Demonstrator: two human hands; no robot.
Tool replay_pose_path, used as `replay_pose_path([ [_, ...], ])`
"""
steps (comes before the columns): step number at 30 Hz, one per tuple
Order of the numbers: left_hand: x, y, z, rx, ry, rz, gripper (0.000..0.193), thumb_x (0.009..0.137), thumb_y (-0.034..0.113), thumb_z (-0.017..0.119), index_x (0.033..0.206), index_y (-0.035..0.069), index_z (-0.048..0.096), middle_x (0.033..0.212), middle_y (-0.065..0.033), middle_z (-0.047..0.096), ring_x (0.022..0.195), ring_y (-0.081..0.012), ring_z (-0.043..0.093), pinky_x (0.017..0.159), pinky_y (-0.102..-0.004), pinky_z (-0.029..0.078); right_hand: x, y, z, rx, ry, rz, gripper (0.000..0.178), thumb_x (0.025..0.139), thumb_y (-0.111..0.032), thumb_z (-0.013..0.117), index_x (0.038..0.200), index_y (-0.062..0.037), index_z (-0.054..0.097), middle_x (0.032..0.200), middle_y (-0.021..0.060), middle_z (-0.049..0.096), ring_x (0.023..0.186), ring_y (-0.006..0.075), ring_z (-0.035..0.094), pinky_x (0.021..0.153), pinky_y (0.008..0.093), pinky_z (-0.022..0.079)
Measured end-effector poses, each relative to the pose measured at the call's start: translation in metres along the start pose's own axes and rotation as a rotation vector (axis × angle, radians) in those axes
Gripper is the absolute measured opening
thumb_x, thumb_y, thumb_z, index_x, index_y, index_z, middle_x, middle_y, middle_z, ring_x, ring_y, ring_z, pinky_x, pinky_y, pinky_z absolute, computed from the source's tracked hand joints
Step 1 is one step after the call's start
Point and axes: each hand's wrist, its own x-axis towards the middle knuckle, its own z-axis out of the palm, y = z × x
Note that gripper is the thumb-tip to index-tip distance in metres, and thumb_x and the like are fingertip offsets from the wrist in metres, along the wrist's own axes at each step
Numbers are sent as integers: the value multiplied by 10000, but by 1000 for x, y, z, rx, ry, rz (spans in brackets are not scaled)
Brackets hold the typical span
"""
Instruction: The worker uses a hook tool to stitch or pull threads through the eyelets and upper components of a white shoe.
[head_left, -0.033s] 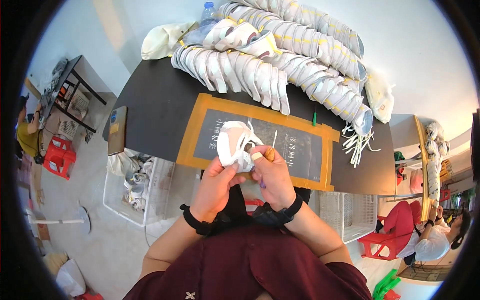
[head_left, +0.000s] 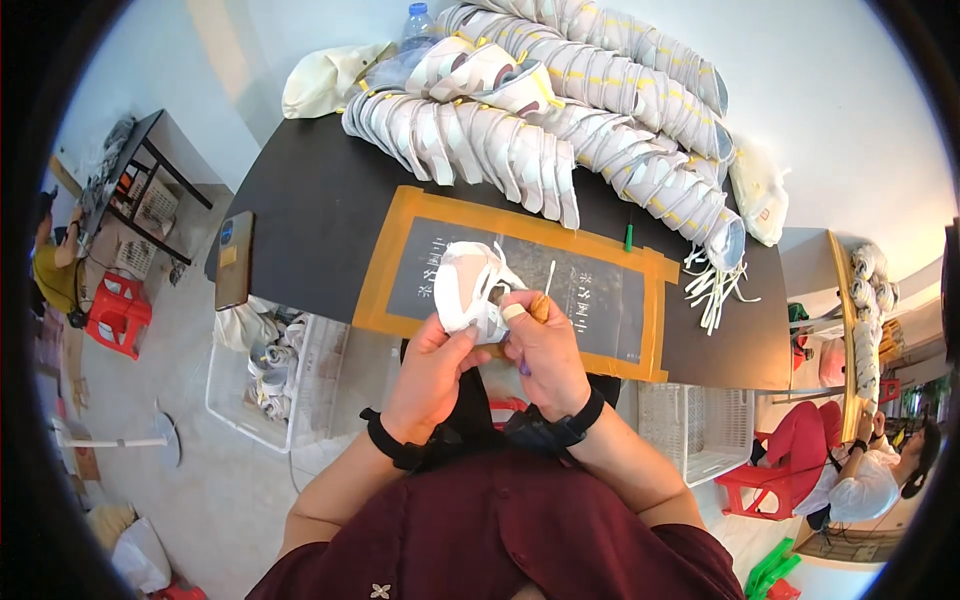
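Above the near edge of the table, both of my hands hold up a white and pale beige shoe upper [head_left: 466,284] with white lace loops on its right side. My left hand [head_left: 432,375] pinches its lower left edge between thumb and fingers. Closed at the lace side is my right hand [head_left: 548,362], its thumb pressed near the openings. A brown rounded thing [head_left: 540,308] shows at its fingers, and a small purple bit [head_left: 524,369] peeks out below; I cannot tell what either is. Beneath lies a dark mat [head_left: 620,300] edged with tan tape.
Long stacks of nested shoe uppers [head_left: 460,145] fill the table's back. White laces [head_left: 715,290] hang at the right, near a green-handled tool [head_left: 629,238]. A phone [head_left: 234,262] lies at the left edge. Plastic crates [head_left: 222,390] flank me below. Other people sit far left and right.
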Motion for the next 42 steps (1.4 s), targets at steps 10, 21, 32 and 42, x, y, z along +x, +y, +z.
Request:
replay_pose_path([
  [10,7,-14,-2,367,-47,211,337,922,8,629,1252,32,568,1129,-15,648,992,-87,604,857,-270,497,-3,14,9,176,15,-73,86,942,-152,671,967,-85,624,752,-42,574,572,35,470,497,199,381],
  [21,5,-11,-3,476,-2,312,232,929,47,643,1153,-5,613,1048,-26,674,918,-60,601,784,-250,511,-3,15,-7,-142,-9,-112,78,941,-132,666,964,-82,609,771,-40,575,592,36,492,504,209,399],
  [32,7,-11,-6,259,-66,168,336,921,7,622,1253,31,580,1168,-21,637,1049,-92,586,918,-277,471,-2,22,-8,105,-48,-86,62,953,-106,642,965,-111,581,760,-42,552,562,35,465,498,188,374],
  [42,7,-15,-7,254,-53,200,327,921,7,623,1245,32,582,1156,-20,639,1031,-86,588,897,-267,476,-2,27,-9,83,-59,-114,58,965,-104,623,978,-109,566,775,-44,535,580,32,451,511,188,368],
])
